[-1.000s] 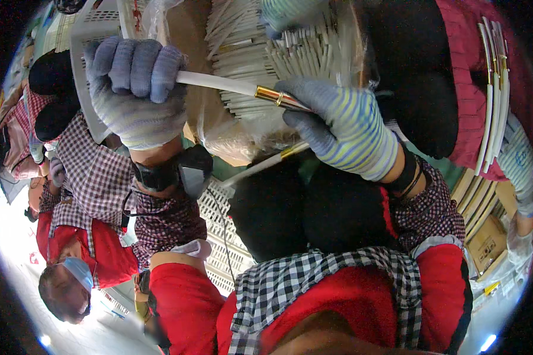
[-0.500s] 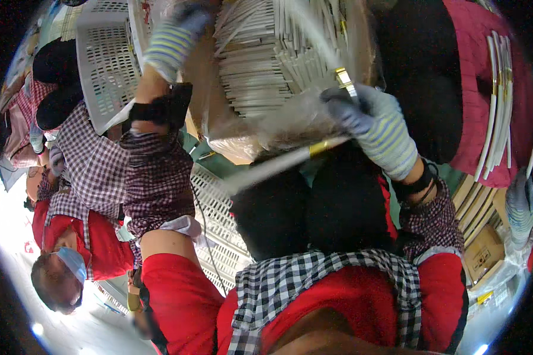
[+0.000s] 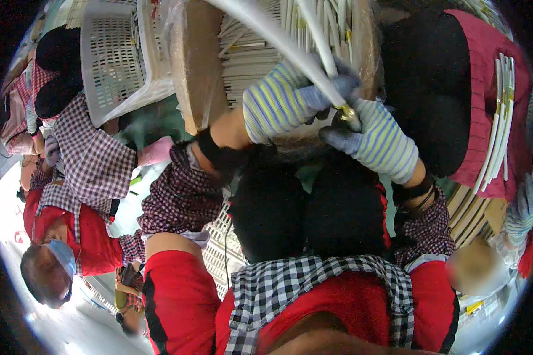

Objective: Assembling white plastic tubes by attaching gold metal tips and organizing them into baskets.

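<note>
Both my hands wear striped knit gloves with grey fingertips and meet above my lap, in front of the carton. My left hand [image 3: 281,103] is closed around a thick white tube [image 3: 278,41], which slants from the top edge down to a shiny gold-coloured end [image 3: 347,112]. Closed at that gold end is my right hand [image 3: 382,139], its thumb and fingers pinching around it. A second white length [image 3: 318,35] rises behind the fingers; whether it joins the first tube is hidden by the gloves.
Beyond my hands, a plastic-lined carton [image 3: 198,59] holds many white sticks or tubes. White perforated baskets [image 3: 112,65] stand at the far left. To the right, several white tubes [image 3: 500,124] lie on a co-worker's dark red cloth. A masked co-worker [image 3: 95,236] sits at left.
My left hand has come down and right from the upper left to grip the white tube beside my right hand. The tube no longer extends down-left from my right hand; it now points upward.
</note>
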The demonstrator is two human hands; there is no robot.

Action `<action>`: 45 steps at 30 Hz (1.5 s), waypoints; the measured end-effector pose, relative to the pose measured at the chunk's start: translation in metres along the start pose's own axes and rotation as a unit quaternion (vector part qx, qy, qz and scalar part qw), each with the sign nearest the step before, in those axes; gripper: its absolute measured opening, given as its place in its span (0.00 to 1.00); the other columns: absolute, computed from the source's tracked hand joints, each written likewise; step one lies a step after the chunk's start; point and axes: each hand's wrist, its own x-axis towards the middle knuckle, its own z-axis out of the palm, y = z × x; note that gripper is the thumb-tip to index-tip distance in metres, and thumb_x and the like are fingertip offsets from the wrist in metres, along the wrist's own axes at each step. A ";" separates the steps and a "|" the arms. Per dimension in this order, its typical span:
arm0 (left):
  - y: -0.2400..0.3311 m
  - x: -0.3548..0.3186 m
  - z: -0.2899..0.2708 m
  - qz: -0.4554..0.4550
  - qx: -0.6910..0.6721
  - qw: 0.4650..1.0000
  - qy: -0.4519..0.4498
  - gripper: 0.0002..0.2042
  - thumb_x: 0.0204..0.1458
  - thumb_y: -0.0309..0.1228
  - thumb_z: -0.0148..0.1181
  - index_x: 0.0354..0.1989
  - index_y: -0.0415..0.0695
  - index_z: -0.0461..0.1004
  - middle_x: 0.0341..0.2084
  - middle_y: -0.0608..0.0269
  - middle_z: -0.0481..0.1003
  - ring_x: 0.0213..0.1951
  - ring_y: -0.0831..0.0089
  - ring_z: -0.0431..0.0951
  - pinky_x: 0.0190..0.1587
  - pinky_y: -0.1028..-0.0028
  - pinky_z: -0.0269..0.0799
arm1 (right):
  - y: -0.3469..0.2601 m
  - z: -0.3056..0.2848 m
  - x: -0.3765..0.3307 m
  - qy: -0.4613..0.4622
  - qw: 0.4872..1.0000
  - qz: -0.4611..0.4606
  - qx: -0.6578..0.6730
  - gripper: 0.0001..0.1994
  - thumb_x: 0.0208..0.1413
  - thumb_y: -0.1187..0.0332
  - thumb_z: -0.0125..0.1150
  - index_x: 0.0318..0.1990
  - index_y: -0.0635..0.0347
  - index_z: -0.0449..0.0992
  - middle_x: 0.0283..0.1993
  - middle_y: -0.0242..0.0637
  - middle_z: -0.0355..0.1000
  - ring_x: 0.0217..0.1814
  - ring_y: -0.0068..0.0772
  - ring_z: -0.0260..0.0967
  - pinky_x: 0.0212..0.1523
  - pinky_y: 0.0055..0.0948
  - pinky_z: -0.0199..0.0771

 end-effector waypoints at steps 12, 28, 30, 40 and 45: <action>-0.211 0.013 -0.054 -0.391 0.539 0.745 -0.034 0.18 0.57 0.36 0.44 0.54 0.45 0.69 0.55 0.52 0.68 0.55 0.56 0.69 0.54 0.56 0.67 | 0.004 0.002 -0.004 0.119 0.921 0.088 0.361 0.11 0.52 0.69 0.63 0.40 0.62 0.71 0.32 0.28 0.70 0.33 0.21 0.67 0.37 0.22 0.69; -0.076 0.003 -0.039 -0.341 0.484 0.804 -0.060 0.14 0.52 0.34 0.47 0.44 0.46 0.74 0.41 0.50 0.75 0.44 0.53 0.75 0.45 0.57 0.71 | 0.000 -0.003 -0.002 0.199 0.962 0.009 0.187 0.13 0.59 0.66 0.55 0.47 0.64 0.75 0.43 0.33 0.74 0.42 0.21 0.71 0.43 0.23 0.71; -0.040 -0.010 -0.026 -0.248 0.435 0.864 0.062 0.12 0.50 0.35 0.51 0.39 0.44 0.74 0.35 0.50 0.76 0.39 0.50 0.75 0.42 0.58 0.71 | -0.004 -0.005 0.003 0.225 0.969 -0.060 0.083 0.15 0.58 0.64 0.55 0.49 0.62 0.75 0.42 0.32 0.73 0.39 0.16 0.68 0.42 0.20 0.68; 0.096 -0.046 0.003 -0.068 0.209 0.955 0.200 0.12 0.52 0.37 0.59 0.34 0.39 0.73 0.27 0.50 0.75 0.31 0.57 0.77 0.34 0.67 0.71 | -0.038 -0.032 -0.051 0.257 0.946 -0.130 0.149 0.11 0.55 0.64 0.59 0.41 0.59 0.79 0.27 0.27 0.73 0.28 0.13 0.67 0.27 0.16 0.64; 0.138 -0.075 0.016 -0.128 0.188 0.962 0.152 0.08 0.55 0.30 0.54 0.35 0.38 0.73 0.25 0.52 0.74 0.27 0.60 0.75 0.31 0.71 0.69 | -0.049 -0.046 -0.093 0.255 0.921 -0.229 0.184 0.12 0.57 0.70 0.56 0.47 0.61 0.75 0.32 0.27 0.73 0.31 0.13 0.66 0.32 0.15 0.64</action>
